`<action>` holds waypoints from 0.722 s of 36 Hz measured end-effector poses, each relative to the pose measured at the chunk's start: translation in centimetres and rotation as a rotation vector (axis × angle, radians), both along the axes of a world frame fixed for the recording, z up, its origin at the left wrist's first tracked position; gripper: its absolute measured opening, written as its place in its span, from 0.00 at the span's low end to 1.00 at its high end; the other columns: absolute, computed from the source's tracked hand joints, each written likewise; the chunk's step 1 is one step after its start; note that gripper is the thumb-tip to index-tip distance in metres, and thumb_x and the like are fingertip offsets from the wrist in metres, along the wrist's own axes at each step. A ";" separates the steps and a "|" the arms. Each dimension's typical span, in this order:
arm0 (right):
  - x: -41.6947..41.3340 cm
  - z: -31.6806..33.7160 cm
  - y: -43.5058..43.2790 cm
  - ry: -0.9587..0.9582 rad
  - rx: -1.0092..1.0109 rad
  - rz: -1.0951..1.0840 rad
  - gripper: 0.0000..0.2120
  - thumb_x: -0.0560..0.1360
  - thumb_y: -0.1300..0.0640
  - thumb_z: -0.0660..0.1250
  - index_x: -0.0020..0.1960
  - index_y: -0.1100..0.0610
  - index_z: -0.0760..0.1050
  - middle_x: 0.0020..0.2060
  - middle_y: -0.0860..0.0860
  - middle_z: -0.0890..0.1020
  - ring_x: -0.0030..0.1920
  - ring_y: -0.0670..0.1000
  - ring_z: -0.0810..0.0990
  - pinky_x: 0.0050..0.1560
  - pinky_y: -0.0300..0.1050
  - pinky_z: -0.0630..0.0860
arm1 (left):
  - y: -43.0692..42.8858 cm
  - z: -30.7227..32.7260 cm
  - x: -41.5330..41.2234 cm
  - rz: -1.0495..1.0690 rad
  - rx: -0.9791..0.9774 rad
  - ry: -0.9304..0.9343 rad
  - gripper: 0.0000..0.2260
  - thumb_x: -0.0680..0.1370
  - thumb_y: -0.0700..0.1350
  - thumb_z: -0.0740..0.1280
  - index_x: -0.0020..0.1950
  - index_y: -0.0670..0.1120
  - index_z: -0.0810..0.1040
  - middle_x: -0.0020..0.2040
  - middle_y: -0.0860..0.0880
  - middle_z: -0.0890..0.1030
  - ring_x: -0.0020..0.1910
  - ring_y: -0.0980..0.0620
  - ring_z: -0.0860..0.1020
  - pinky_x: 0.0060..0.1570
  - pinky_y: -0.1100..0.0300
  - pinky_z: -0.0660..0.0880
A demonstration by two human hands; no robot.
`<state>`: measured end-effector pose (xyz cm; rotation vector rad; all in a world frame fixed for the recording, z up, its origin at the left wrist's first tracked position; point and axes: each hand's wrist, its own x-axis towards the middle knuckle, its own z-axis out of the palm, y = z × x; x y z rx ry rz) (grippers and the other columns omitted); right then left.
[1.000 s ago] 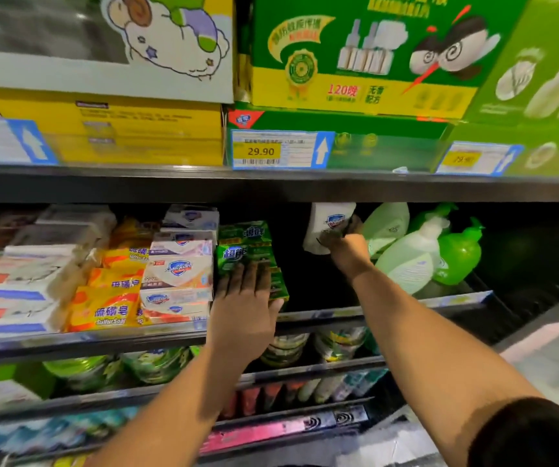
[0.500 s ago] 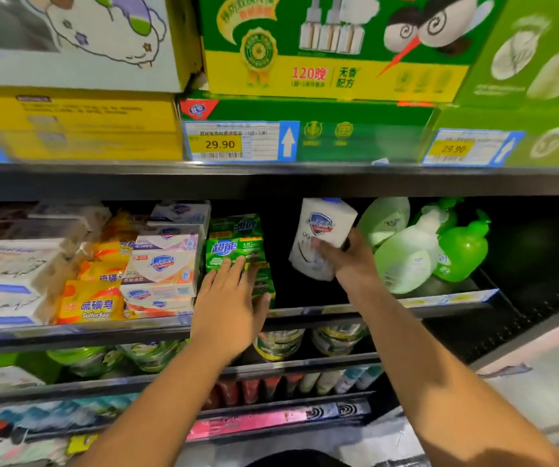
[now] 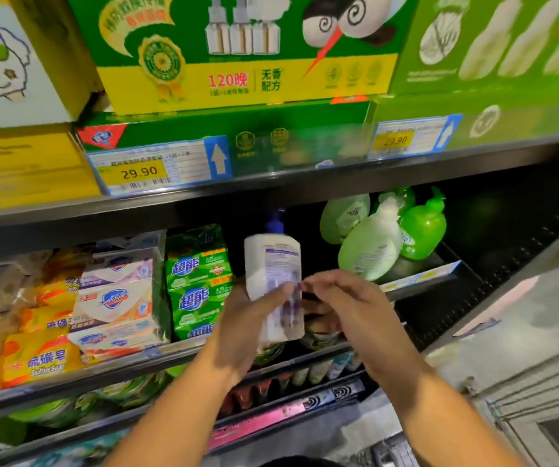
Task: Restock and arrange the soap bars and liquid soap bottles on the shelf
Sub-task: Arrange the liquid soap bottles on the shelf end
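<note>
A white liquid soap bottle [image 3: 273,264] with a blue pump stands upright in front of the shelf gap, its back label facing me. My left hand [image 3: 251,318] grips its lower half, thumb across the label. My right hand [image 3: 345,305] is just right of the bottle, its fingertips at the bottle's lower right edge; the motion blur hides whether they pinch it. Green soap bar packs [image 3: 197,281] are stacked left of the bottle. White soap bar boxes [image 3: 116,301] and yellow sulfur soap bars [image 3: 40,360] lie further left. Three green soap bottles [image 3: 382,237] lean at the right.
The shelf's front rail [image 3: 157,357] runs below the soap. A black shelf edge with a 29.90 price tag [image 3: 143,171] hangs low above it, carrying large green and yellow boxes [image 3: 244,52]. Lower shelves hold round green tins and tubes. A wire cart [image 3: 541,409] is at the lower right.
The white bottle has come out of the shelf gap toward me and turned label-back. My left hand left the shelf rail and took hold of it; my right hand slid to its lower right.
</note>
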<state>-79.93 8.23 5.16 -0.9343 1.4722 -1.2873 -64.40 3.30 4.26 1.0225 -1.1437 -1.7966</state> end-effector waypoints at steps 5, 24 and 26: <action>-0.6 -0.8 0.3 0.017 0.032 0.024 0.11 0.78 0.50 0.69 0.58 0.52 0.80 0.51 0.46 0.86 0.54 0.47 0.83 0.51 0.39 0.78 | -0.2 -0.7 -0.3 0.002 0.229 0.269 0.23 0.75 0.54 0.64 0.67 0.44 0.76 0.57 0.41 0.84 0.49 0.43 0.84 0.34 0.56 0.80; -0.5 0.3 0.8 0.095 -0.140 -0.077 0.08 0.75 0.63 0.72 0.52 0.53 0.83 0.46 0.54 0.85 0.46 0.51 0.82 0.51 0.45 0.78 | -0.9 0.1 0.1 -0.164 0.362 0.416 0.20 0.69 0.57 0.67 0.50 0.45 0.87 0.50 0.41 0.85 0.44 0.44 0.85 0.39 0.48 0.83; -0.9 0.1 0.5 0.097 -0.066 -0.109 0.09 0.74 0.60 0.74 0.54 0.52 0.82 0.46 0.53 0.85 0.45 0.46 0.81 0.48 0.38 0.76 | -1.0 0.2 -0.1 -0.122 0.371 0.424 0.20 0.72 0.57 0.63 0.52 0.45 0.86 0.53 0.41 0.85 0.46 0.45 0.85 0.40 0.50 0.82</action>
